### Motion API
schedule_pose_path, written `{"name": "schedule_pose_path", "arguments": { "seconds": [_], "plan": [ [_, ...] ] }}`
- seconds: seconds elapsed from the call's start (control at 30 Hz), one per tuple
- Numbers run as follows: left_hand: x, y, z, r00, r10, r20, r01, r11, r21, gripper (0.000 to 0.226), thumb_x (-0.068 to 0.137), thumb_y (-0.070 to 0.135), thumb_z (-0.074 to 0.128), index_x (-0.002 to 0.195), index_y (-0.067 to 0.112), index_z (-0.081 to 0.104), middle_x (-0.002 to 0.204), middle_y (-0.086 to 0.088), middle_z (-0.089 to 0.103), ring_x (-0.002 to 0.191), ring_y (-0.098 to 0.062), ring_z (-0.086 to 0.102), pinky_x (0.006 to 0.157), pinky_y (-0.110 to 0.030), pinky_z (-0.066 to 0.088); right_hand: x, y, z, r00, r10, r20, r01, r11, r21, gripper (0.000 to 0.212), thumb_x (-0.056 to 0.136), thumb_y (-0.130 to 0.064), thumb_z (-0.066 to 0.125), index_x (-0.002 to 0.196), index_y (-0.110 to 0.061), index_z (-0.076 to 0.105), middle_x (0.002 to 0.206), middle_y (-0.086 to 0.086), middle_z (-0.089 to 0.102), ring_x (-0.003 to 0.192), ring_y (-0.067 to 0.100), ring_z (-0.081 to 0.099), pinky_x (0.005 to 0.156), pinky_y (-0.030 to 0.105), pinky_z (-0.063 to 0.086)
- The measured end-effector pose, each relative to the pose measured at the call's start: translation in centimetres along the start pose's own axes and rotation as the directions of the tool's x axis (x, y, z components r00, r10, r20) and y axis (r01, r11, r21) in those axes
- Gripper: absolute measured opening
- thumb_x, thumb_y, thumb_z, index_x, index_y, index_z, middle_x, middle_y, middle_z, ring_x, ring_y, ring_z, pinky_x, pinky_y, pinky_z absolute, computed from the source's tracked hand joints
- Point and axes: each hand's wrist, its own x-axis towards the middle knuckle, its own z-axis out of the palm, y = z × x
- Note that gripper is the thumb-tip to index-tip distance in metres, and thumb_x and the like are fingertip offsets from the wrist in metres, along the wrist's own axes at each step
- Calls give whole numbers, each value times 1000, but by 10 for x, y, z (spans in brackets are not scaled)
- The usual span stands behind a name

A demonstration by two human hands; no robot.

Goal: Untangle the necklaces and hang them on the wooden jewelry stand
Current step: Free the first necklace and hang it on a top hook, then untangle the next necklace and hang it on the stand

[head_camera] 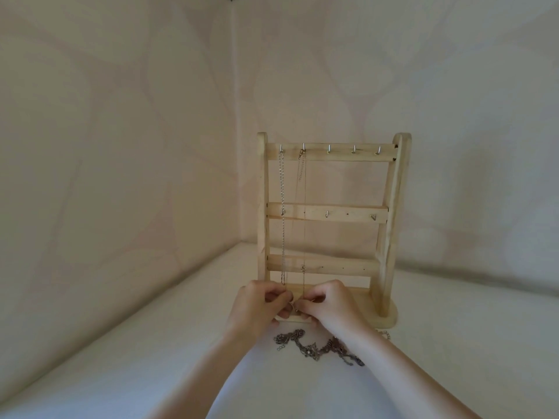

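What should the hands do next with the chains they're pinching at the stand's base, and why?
Probably ease the two hanging chains apart: left hand and right hand pinch them where they meet low on the stand. A tangled pile waits on the table.

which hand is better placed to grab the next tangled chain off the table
Right, probably. The right hand sits almost directly above the tangled chains, which spread rightward beneath its wrist. The left hand is further left, pinching the hanging necklace.

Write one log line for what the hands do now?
hands: left hand, right hand pinch thin hanging chain | wooden jewelry stand: two hung | tangled pile: waiting
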Motion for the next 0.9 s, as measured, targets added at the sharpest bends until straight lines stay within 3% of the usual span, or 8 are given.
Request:
{"name": "schedule_pose_path", "arguments": {
  "seconds": [0.13,0.27,0.4,0.5,0.57,0.63,0.77,0.9],
  "plan": [
    [-1,1,2,999,28,21,-29,999,40,14,88,11,60,78,13,71,69,-4,70,56,-2,62,52,-16,47,1,-1,0,1000,7,-3,-7,1000,21,21,82,-17,67,69,0,71,58,3,61,56,12,50,57,23,38],
    [0,4,-8,998,53,-18,-51,991,126,12,86,13,62,76,18,68,66,-2,70,61,-9,64,57,-19,51,-2,-6,-7,1000,-12,-5,12,1000,24,5,81,-16,69,81,-14,73,69,-7,64,60,3,55,60,14,42],
    [-8,13,-16,993,95,71,-112,949,295,18,84,18,64,70,29,65,58,12,65,55,2,59,65,-24,51,-13,1,-22,995,-76,-70,59,973,-222,11,87,-15,63,96,-18,69,90,-8,63,70,-2,53,56,5,38],
    [-19,26,-13,957,118,265,-211,909,360,7,81,19,68,80,26,70,73,13,66,72,-2,63,73,-20,52,-28,6,-36,995,-103,-13,96,958,-270,10,89,-15,60,90,-20,70,87,-10,64,73,-3,54,62,7,39],
    [-28,34,-4,923,160,350,-295,878,376,11,81,22,69,92,20,71,84,8,67,79,-3,63,72,-14,50,-43,10,-46,992,-118,54,129,943,-308,13,90,-14,58,87,-18,71,81,-15,62,69,-4,54,62,7,40],
    [-34,38,8,907,188,376,-352,830,434,18,83,25,67,99,19,69,92,6,68,84,-4,63,73,-12,47,-56,18,-54,986,-147,80,166,909,-383,15,89,-14,58,86,-15,72,77,-14,59,71,-1,53,65,8,38],
    [-38,37,26,901,223,371,-403,746,530,20,88,22,60,106,17,67,101,1,67,88,-11,62,79,-21,47,-68,31,-63,972,-193,130,231,873,-429,12,86,-19,63,91,-17,73,90,-6,58,87,5,50,72,7,36],
    [-37,30,29,897,259,358,-428,710,560,19,88,13,57,102,19,69,99,2,65,87,-12,61,76,-21,47,-66,32,-75,975,-179,131,220,856,-467,14,87,-11,60,92,-14,73,83,-12,55,70,-4,49,66,6,37]
  ]
}}
